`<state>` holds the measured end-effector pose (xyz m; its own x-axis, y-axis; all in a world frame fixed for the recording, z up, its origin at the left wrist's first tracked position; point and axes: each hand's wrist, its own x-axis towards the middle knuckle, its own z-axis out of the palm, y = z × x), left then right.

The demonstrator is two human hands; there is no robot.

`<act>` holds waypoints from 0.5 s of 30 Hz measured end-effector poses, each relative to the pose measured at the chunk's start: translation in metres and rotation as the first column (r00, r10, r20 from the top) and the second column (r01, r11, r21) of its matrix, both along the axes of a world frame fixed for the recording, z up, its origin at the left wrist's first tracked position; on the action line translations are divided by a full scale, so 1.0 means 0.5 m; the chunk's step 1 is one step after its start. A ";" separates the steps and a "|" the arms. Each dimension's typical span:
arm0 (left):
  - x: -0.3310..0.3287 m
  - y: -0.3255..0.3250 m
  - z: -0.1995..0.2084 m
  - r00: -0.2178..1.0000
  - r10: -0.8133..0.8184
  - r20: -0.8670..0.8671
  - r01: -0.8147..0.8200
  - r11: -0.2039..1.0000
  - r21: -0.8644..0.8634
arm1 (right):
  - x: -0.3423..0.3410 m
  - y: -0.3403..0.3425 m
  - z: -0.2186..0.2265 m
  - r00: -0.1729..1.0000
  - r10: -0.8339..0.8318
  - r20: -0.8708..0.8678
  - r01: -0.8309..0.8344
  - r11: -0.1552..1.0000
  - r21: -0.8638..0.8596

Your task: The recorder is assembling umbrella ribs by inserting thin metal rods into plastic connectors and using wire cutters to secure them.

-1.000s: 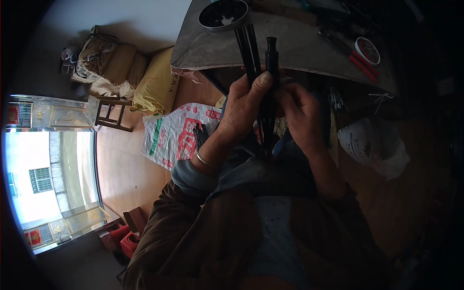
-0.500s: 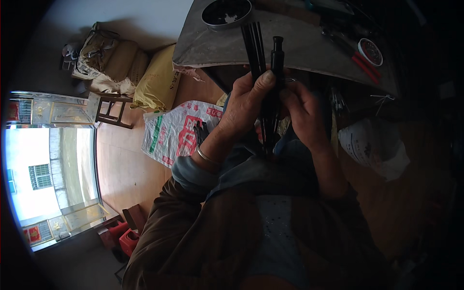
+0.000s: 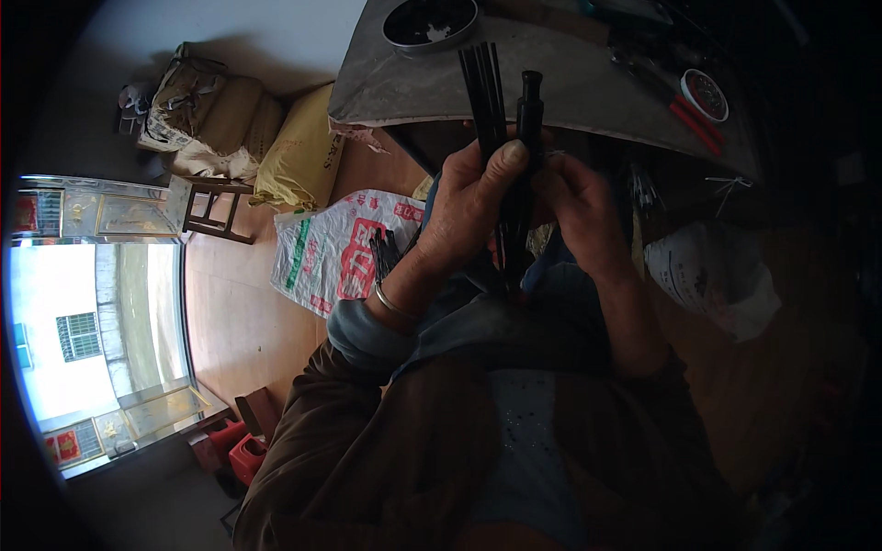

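Observation:
My left hand (image 3: 478, 188) is wrapped round what looks like a folded black umbrella frame, its thumb pressed across the front. Several thin black ribs (image 3: 482, 87) stick up above the fingers. Beside them rises a thicker black shaft (image 3: 530, 106) with a stepped, knobbed end. Below the hand the frame narrows toward my lap. Close against the shaft's right side, my right hand (image 3: 581, 202) is closed in a pinch. A thin, pale wire-like strand shows at its fingertips, partly hidden. The frame stands nearly upright between both hands.
Ahead is a grey table (image 3: 404, 92) with a round black dish (image 3: 430, 23), red-handled pliers (image 3: 695, 127) and a small round tin (image 3: 705, 95). A printed white sack (image 3: 312, 248) with black rods lies left, near yellow sacks (image 3: 299, 147). A white bag (image 3: 707, 271) sits right.
Both hands stay almost in place on the black frame. The shaft's top has shifted very slightly right and down.

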<state>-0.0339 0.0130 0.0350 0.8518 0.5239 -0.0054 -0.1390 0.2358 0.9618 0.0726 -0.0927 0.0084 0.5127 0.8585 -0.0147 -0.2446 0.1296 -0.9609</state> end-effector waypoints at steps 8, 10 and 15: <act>0.006 -0.007 0.002 1.000 0.030 0.000 -0.030 0.996 0.081 | -0.020 0.001 0.024 0.994 -0.101 0.043 0.098 0.993 0.065; 0.005 -0.003 0.002 1.000 0.010 0.001 -0.010 0.994 0.104 | -0.020 -0.002 0.031 0.980 -0.150 0.127 0.127 0.976 0.175; 0.001 -0.004 0.000 1.000 -0.011 -0.019 0.013 0.995 0.094 | -0.020 -0.006 0.024 0.993 -0.052 -0.105 0.064 0.992 0.111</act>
